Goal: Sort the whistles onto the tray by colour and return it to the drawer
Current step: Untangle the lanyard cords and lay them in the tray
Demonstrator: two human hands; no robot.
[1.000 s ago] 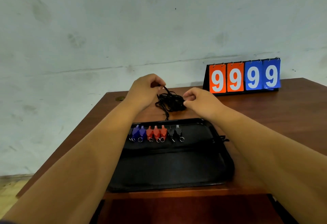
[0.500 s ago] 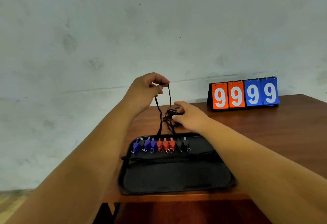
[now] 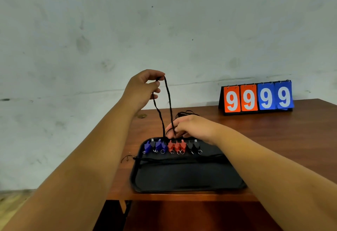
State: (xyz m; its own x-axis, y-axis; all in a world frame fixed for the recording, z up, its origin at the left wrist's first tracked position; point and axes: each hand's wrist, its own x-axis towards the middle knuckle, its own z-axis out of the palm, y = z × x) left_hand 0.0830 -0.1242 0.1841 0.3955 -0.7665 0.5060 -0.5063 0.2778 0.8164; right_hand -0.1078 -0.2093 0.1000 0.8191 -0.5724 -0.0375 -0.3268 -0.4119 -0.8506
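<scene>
Probably a plain storeroom or sports office: a stained, bare plaster wall (image 3: 127, 30), a wooden desk (image 3: 273, 139), and a flip scoreboard (image 3: 257, 97) far right.

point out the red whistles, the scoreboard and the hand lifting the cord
red whistles (image 3: 176, 146): head view, on the middle whistle's body.
scoreboard (image 3: 257, 98): head view, on the seam between orange and blue cards.
left hand (image 3: 141, 88): head view, on the back of the hand pinching the black cord (image 3: 168, 95).
</scene>
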